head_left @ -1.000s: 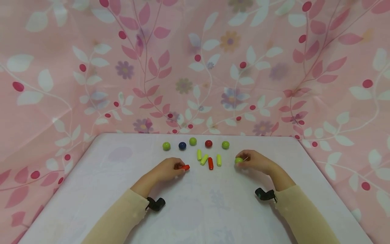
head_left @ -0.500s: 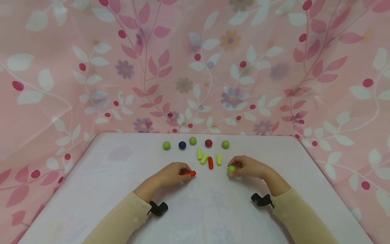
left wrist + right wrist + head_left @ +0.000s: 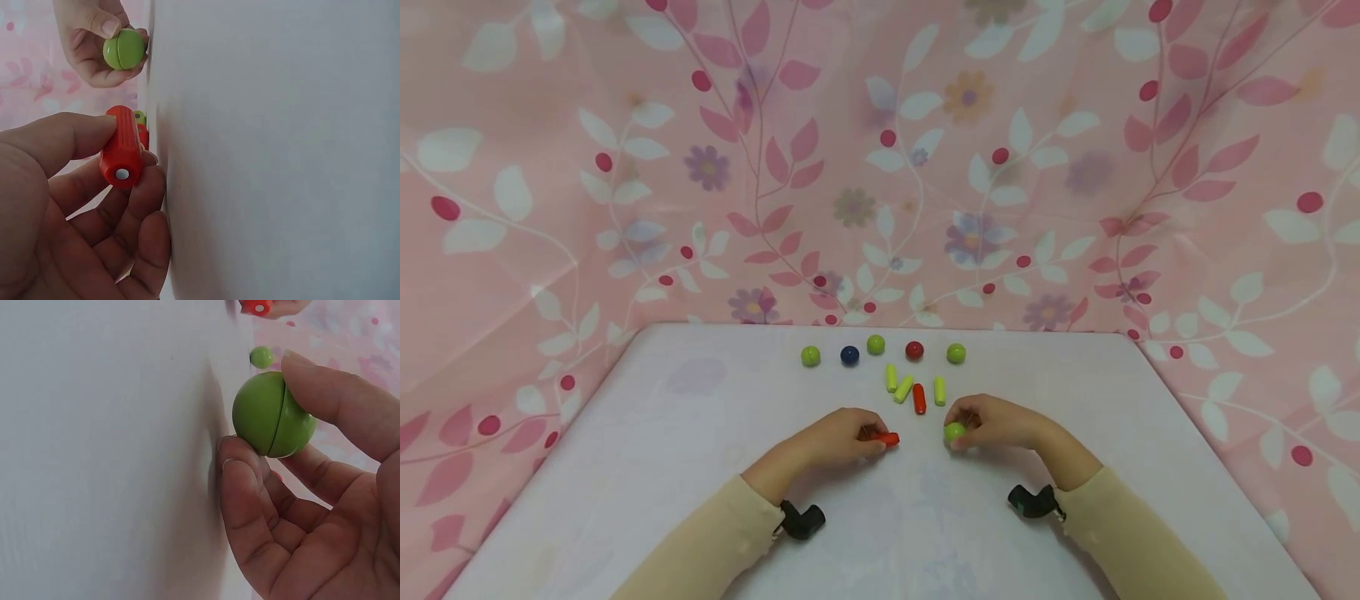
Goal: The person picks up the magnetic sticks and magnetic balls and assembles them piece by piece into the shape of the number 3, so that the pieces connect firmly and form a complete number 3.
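My left hand (image 3: 844, 437) pinches a red toy rod (image 3: 890, 439) between thumb and fingers, one end sticking out toward the right. In the left wrist view the red rod (image 3: 124, 147) has ridged sides and a silvery disc set in its end. Opposite it, my right hand (image 3: 998, 423) holds a glossy green ball (image 3: 954, 432) by thumb and fingertips. A seam runs round the green ball (image 3: 270, 416) in the right wrist view. Both hands are low over the white table, facing each other with a short gap between rod and ball.
Behind the hands lie three yellow-green rods (image 3: 891, 378) and another red rod (image 3: 919, 398). Farther back stands a row of balls: green (image 3: 810, 356), dark blue (image 3: 849, 355), red (image 3: 913, 351) and others. A pink floral cloth (image 3: 850, 167) hangs beyond the white table (image 3: 700, 417).
Both hands have moved toward each other and nearer to me, the left going right with the red rod, the right going left with the green ball. The things on the table have stayed put.
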A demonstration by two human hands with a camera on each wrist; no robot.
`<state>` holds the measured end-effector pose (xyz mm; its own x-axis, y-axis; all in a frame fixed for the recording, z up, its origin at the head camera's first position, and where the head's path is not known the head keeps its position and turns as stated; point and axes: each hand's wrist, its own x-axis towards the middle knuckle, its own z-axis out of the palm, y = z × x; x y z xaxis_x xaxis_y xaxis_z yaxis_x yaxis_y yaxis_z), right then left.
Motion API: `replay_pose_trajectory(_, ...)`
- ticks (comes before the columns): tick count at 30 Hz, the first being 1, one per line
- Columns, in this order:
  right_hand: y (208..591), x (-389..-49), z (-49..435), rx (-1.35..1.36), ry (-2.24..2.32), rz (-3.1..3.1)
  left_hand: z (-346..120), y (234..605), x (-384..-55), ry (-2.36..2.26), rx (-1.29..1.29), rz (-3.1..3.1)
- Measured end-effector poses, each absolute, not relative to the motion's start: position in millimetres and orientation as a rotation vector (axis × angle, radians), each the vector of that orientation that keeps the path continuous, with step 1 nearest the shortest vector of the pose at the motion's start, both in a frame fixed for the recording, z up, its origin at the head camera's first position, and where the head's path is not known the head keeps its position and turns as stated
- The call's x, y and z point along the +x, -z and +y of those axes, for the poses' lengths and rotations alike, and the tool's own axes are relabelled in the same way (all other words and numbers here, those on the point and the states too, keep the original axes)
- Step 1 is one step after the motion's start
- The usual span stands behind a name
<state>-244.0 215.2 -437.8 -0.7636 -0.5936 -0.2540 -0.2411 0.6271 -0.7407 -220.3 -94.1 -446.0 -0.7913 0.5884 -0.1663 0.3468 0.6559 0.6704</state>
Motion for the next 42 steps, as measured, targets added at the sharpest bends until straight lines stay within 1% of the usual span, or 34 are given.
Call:
replay_pose_trajectory(10,434.5,-238.4,202.8,-0.707,0.951,2.337,-83.4,449.9,-220.4,-0.908,0.775,2.492)
replay_pose_trajectory(23,436.5,-235.0,191.5,-0.763,0.953,2.301,-73.2,444.7,-216.7,-0.895,0.816,2.474)
replay_pose_trajectory(42,439.0,-234.3,183.5,-0.788,0.970,2.276,-62.6,444.9,-215.8,-0.908,0.806,2.427)
